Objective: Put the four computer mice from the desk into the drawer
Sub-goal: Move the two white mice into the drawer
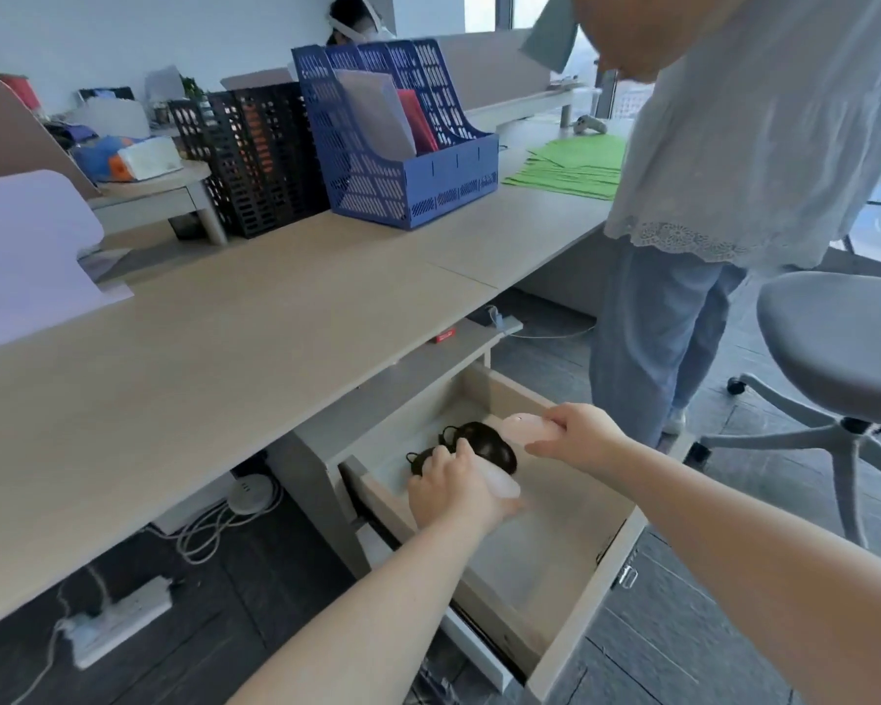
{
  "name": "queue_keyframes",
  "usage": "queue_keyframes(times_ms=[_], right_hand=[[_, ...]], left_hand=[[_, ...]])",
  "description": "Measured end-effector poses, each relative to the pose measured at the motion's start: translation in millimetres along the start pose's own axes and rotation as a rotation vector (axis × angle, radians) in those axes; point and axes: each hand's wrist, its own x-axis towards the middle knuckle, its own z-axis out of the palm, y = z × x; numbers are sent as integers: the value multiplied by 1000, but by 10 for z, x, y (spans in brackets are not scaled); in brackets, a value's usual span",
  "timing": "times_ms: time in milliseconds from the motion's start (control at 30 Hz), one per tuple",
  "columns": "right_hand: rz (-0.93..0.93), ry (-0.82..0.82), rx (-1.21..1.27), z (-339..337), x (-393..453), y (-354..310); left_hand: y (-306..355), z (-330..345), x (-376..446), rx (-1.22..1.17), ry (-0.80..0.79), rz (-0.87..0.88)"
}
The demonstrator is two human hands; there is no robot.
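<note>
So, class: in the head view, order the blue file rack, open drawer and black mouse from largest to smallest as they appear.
1. Open drawer, though nearest the camera.
2. Blue file rack.
3. Black mouse, clearly smallest.

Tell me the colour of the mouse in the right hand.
Pale pink, almost white; the mouse in the right hand shows best in the head view, above the open drawer.

Two black mice (pixel 489 445), two white mice (pixel 530 428), two file racks (pixel 403 145).

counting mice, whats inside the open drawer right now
In the drawer: a black mouse, a second dark one mostly hidden by the left hand, which holds a white mouse. The right hand holds another white one.
</note>
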Motion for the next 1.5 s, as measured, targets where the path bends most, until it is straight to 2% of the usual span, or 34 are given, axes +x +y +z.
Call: queue_keyframes(times_ms=[567,800,1100,1400,1500], right_hand=[[62,-265,-121,622,238,434],[-18,-353,-335,727,307,420],[-54,-335,-394,801,399,481],[-26,-291,-388,743,318,406],[41,-212,-345,668,241,354]], left_hand=[[9,749,180,108,-137,47],[49,877,297,106,-136,28],[66,914,317,-66,-272,-27],[51,855,304,16,-231,-3],[51,735,321,8,-145,48]])
